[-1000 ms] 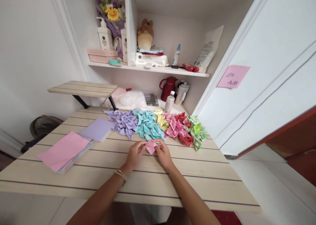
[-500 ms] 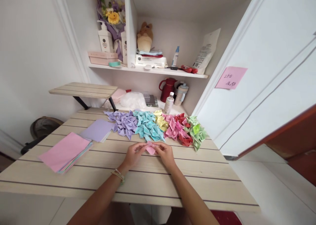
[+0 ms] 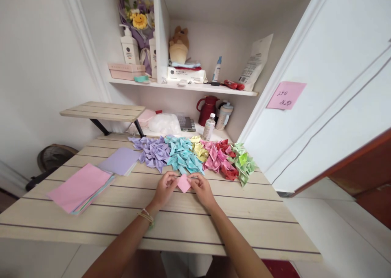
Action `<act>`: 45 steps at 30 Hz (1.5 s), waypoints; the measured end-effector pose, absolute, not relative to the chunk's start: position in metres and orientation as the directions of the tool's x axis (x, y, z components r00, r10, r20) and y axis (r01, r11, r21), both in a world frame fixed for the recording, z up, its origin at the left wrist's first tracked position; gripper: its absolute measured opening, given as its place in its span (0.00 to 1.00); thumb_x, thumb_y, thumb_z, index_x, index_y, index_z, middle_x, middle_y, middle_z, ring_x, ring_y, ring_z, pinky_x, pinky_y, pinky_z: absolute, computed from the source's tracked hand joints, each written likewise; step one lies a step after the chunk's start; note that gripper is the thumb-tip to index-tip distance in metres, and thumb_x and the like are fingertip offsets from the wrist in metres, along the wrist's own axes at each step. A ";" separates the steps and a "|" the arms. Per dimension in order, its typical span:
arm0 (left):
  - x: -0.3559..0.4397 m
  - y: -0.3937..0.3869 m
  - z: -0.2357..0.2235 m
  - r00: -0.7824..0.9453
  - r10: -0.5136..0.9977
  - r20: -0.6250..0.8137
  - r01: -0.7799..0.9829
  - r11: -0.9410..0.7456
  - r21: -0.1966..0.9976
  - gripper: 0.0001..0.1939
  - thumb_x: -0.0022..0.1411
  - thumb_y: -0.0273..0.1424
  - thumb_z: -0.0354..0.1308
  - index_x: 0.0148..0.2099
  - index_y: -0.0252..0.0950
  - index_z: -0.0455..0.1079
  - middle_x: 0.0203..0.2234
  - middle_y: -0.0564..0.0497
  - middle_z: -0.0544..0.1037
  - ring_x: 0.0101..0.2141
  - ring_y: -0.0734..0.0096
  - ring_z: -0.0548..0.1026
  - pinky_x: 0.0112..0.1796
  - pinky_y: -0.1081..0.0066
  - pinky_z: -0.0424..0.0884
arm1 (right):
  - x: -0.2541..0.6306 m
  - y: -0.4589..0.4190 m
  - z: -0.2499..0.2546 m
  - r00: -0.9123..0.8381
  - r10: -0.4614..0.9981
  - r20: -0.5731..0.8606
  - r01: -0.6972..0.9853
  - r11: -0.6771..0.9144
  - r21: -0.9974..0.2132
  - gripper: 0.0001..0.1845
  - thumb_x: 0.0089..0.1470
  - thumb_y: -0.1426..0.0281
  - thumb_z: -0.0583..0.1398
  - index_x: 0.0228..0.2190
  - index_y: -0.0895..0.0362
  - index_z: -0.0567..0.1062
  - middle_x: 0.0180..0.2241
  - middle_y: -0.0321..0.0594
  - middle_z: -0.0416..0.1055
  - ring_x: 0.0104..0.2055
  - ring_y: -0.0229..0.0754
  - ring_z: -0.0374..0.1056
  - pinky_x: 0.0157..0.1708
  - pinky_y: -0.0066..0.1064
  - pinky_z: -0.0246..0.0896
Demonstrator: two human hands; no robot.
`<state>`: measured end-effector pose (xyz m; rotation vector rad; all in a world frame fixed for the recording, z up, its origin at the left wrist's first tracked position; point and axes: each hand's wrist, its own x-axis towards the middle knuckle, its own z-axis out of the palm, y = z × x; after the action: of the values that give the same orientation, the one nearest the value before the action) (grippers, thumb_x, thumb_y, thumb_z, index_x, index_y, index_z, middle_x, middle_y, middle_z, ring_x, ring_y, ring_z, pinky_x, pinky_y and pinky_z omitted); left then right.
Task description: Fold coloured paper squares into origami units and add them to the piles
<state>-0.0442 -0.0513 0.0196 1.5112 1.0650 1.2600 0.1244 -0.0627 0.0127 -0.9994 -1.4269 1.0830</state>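
Note:
Between my two hands is a small folded piece of pink paper (image 3: 184, 183), shaped like a diamond with one corner toward me. My left hand (image 3: 165, 187) pinches its left corner between thumb and fingers. Its right corner is gripped by my right hand (image 3: 201, 187) in the same way. Just beyond my fingers lies a row of folded paper pieces, grouped by colour: purple (image 3: 154, 152), blue (image 3: 182, 154), yellow (image 3: 199, 149), pink (image 3: 215, 158), red (image 3: 229, 172) and green (image 3: 244, 164).
On the left of the wooden table (image 3: 122, 217) lie a stack of pink-topped paper sheets (image 3: 80, 186) and purple sheets (image 3: 119, 160). A small raised stand (image 3: 104, 111) is behind them. A clear bottle (image 3: 209, 127) and a red jug (image 3: 207, 110) stand at the back, under a loaded shelf (image 3: 183, 86).
The pink paper now faces me as a flat, clear diamond, where before my fingers covered more of it. My hands have shifted slightly; the left wrist stays about where it was.

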 end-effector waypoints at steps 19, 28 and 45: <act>-0.044 -0.058 0.026 0.238 0.925 0.296 0.311 -0.361 0.879 0.13 0.57 0.37 0.55 0.37 0.36 0.77 0.21 0.51 0.77 0.21 0.73 0.70 0.24 0.76 0.64 | 0.133 -0.066 0.013 -0.205 0.883 0.422 0.522 0.463 -0.716 0.16 0.56 0.67 0.54 0.45 0.51 0.74 0.43 0.43 0.74 0.43 0.48 0.70 0.44 0.37 0.63; -0.044 -0.057 0.025 0.229 0.932 0.281 0.282 -0.340 0.897 0.14 0.58 0.35 0.55 0.44 0.37 0.74 0.37 0.48 0.80 0.36 0.64 0.78 0.38 0.71 0.72 | 0.132 -0.062 0.012 -0.011 0.933 0.359 0.295 0.346 -0.891 0.16 0.48 0.63 0.61 0.39 0.56 0.77 0.29 0.40 0.74 0.28 0.41 0.67 0.31 0.31 0.63; -0.044 -0.055 0.022 0.223 0.942 0.249 0.253 -0.303 0.919 0.11 0.54 0.33 0.57 0.39 0.35 0.76 0.31 0.48 0.81 0.31 0.67 0.77 0.32 0.74 0.72 | 0.132 -0.058 0.007 -0.052 0.989 0.138 -0.185 0.127 -0.975 0.27 0.38 0.63 0.67 0.43 0.54 0.70 0.36 0.39 0.72 0.32 0.41 0.71 0.35 0.33 0.64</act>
<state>-0.0444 -0.0549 0.0215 1.7186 1.1218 1.1170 0.1319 -0.0580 0.0075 -0.9468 -1.1804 1.2375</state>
